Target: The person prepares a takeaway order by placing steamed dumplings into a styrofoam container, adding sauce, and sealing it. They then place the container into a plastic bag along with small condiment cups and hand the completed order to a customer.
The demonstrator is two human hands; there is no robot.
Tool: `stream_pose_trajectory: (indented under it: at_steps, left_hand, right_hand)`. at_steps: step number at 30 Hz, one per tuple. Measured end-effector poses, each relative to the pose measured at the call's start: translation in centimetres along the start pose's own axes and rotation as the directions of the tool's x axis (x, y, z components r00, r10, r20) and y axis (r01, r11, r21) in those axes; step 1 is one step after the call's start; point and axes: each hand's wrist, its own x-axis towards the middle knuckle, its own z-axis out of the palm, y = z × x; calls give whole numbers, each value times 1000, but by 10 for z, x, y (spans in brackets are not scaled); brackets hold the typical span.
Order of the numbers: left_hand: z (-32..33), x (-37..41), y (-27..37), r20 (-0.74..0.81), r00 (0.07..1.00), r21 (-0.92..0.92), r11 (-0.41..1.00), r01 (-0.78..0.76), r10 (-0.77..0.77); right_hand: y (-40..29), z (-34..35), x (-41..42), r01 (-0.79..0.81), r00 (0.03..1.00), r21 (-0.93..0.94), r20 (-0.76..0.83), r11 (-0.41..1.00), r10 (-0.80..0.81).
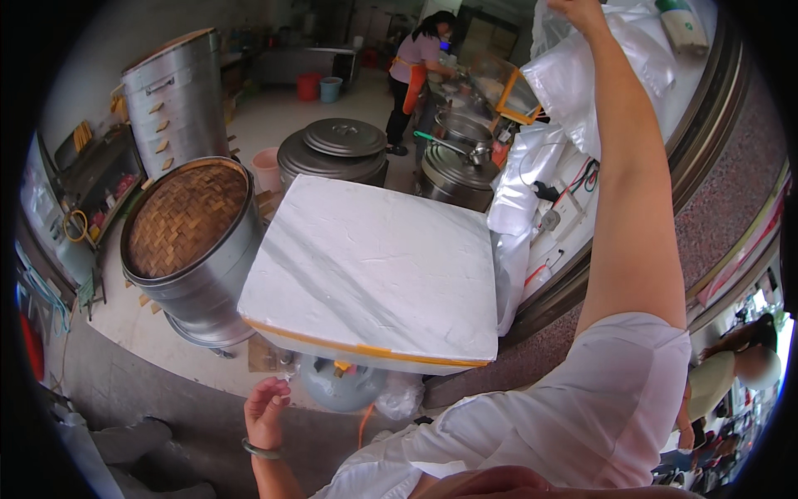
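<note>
A white foam box [374,268] with yellow tape along its front edge lies before me, its lid on. My left hand [267,408], a bangle at its wrist, is raised at the lower left, below the box's near corner, fingers loosely curled and apart with nothing in them. My right arm reaches far up to the top right, where my right hand [576,9] is at clear plastic bags [548,31]; it is cut by the picture's edge, and whether it grips a bag cannot be told. More clear bags [530,181] hang beside the box's right side.
Left of the box stand a metal steamer with a woven bamboo lid [190,218] and a tall steamer stack [177,106]. A grey gas cylinder [343,383] is below it. Large lidded pots [333,153] stand behind. A co-worker in an orange apron [414,81] bends over a counter.
</note>
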Motion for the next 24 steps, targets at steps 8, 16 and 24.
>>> stream_pose_trajectory:
  at_steps: [8, 16, 24]
  left_hand:
    - [10, 9, 20, 62, 998, 53, 998, -28, 25]
    - [16, 22, 20, 196, 980, 65, 997, -45, 32]
    - [100, 47, 23, 470, 779, 385, 698, -604, 415]
  right_hand:
    - [-6, -1, -11, 58, 995, -45, 87, 997, -54]
    - [-28, -46, -3, 30, 990, -236, -127, 971, -62]
    - [-222, 31, -293, 641, 757, 333, -422, 691, -499]
